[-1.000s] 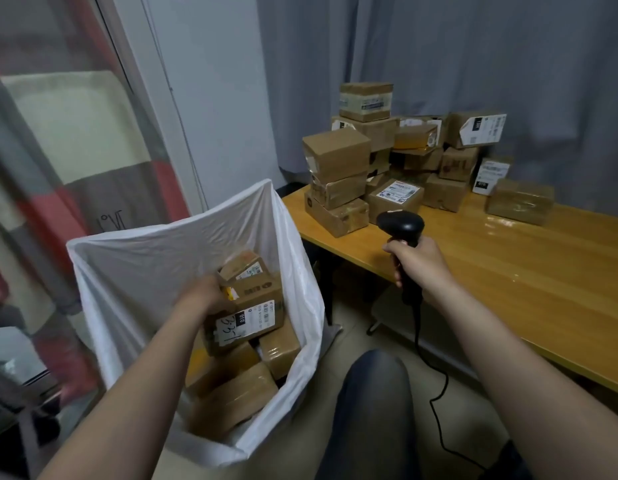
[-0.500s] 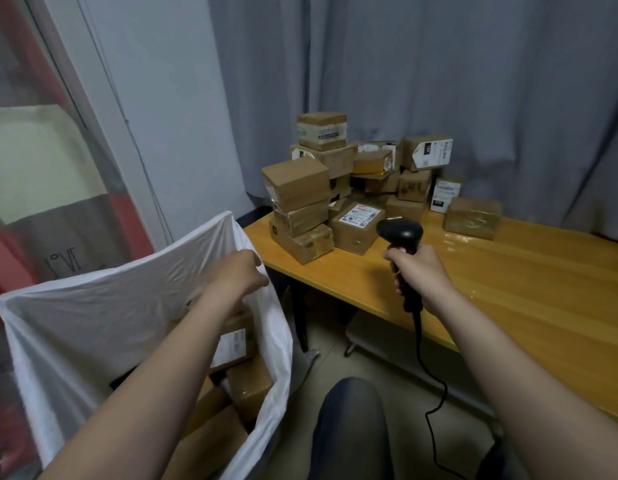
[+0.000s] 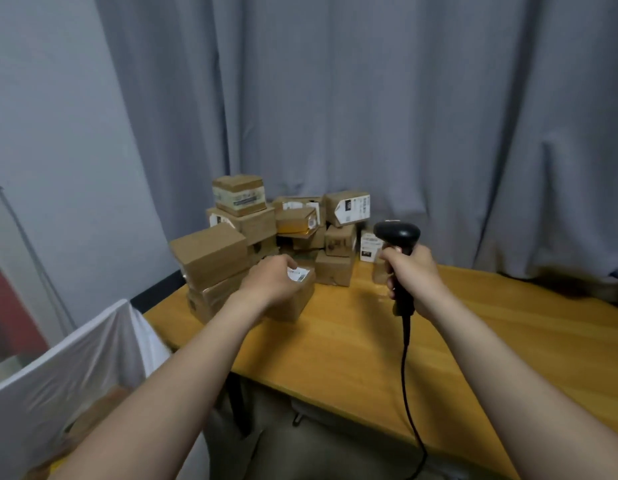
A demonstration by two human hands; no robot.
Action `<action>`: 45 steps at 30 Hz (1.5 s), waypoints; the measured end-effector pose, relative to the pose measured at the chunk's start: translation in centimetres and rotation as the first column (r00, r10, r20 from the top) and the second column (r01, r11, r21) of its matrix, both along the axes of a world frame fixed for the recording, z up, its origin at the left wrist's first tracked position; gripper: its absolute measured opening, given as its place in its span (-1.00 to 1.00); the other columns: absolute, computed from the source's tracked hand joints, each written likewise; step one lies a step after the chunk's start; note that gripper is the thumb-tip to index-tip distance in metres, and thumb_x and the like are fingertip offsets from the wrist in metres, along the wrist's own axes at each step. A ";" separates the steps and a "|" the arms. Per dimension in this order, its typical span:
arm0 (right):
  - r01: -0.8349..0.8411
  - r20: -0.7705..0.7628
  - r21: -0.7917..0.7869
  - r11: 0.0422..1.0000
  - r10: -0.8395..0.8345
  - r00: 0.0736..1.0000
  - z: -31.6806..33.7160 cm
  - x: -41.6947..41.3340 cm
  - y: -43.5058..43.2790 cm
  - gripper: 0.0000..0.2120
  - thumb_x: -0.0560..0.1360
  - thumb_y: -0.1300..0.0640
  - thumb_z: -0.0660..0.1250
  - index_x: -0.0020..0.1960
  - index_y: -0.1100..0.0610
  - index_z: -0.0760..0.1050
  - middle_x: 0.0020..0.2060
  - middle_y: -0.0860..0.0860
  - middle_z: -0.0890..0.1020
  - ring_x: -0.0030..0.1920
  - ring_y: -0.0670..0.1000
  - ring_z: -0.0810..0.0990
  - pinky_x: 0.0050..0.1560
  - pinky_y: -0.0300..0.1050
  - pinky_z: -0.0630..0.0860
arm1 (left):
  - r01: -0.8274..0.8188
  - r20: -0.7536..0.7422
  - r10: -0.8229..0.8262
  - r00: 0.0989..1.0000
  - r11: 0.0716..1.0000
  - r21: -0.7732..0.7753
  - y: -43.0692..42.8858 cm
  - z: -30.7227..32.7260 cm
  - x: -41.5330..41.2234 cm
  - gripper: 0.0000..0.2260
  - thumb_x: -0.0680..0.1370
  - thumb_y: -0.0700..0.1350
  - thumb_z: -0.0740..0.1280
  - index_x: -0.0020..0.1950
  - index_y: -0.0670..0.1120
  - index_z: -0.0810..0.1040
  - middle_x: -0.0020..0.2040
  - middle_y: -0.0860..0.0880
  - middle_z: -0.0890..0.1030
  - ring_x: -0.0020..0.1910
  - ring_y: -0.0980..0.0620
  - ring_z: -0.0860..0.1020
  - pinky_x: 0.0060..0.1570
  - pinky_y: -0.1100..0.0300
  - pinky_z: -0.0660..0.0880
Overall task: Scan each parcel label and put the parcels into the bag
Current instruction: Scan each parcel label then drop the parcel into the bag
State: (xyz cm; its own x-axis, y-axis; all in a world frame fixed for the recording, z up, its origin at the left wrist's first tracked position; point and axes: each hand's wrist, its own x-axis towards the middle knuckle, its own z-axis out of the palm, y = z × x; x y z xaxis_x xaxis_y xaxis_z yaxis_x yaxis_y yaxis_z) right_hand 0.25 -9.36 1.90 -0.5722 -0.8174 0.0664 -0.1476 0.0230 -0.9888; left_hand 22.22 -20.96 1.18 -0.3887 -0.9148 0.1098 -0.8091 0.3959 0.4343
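The right hand [image 3: 411, 275] clasps the handle of the single black scanner [image 3: 397, 233], upright right of centre, probably kept ready for a label, while the left hand [image 3: 271, 279] lies on the front parcel [image 3: 293, 296] at centre; whether it grips I cannot tell. Behind, a pile [image 3: 210, 254] of at least a dozen more stands on the surface [image 3: 352, 341], and one white bag [image 3: 75, 358] sits lower left, close for dropping.

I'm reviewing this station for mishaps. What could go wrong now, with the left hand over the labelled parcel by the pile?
The left hand partly covers the label on the labelled parcel, so the barcode scanner may misread it. That parcel sits beside the stacked boxes; pulling it might topple them. The scanner's cable hangs past the table edge and could snag.
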 end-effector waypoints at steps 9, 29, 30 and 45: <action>0.059 -0.029 -0.006 0.998 -0.059 0.998 2.0 -8.8 -6.7 -0.89 0.61 0.15 0.36 -0.05 0.19 0.50 -0.41 0.07 0.51 -0.50 0.05 0.50 -0.45 -0.08 0.49 | 0.128 0.021 -0.127 0.992 0.986 -0.107 -9.1 2.6 -12.6 -0.53 0.51 -0.02 0.45 0.42 0.02 0.49 0.29 -0.01 0.59 0.21 -0.08 0.58 0.15 -0.03 0.59; 0.003 0.108 0.089 0.996 -0.012 0.994 -4.6 -16.2 -18.9 -0.81 0.59 0.13 0.37 -0.14 0.21 0.52 -0.53 0.06 0.49 -0.53 0.06 0.46 -0.46 -0.10 0.45 | 0.104 0.325 -0.028 0.945 0.970 -0.219 -29.5 2.1 -26.2 -0.46 0.52 0.28 0.41 0.30 -0.02 0.34 0.38 -0.18 0.46 0.46 -0.19 0.30 0.41 -0.21 0.30; 0.003 0.111 0.089 0.996 -0.013 0.994 -4.6 -16.3 -19.0 -0.81 0.59 0.13 0.37 -0.14 0.22 0.52 -0.53 0.06 0.49 -0.54 0.05 0.46 -0.47 -0.10 0.45 | 0.101 0.319 -0.033 0.947 0.975 -0.199 -29.8 2.0 -26.4 -0.46 0.51 0.31 0.40 0.25 -0.01 0.32 0.38 -0.20 0.47 0.47 -0.20 0.29 0.42 -0.24 0.27; 0.011 0.166 -0.018 1.000 -0.008 0.986 -3.1 -15.8 -16.5 -0.80 0.58 0.20 0.37 -0.20 0.20 0.47 -0.46 0.09 0.45 -0.54 0.06 0.42 -0.49 -0.11 0.42 | 0.088 -0.022 -0.096 0.995 0.968 -0.236 -24.8 3.6 -25.4 -0.49 0.48 0.20 0.49 0.17 -0.04 0.32 0.22 -0.08 0.49 0.31 -0.14 0.35 0.23 -0.08 0.36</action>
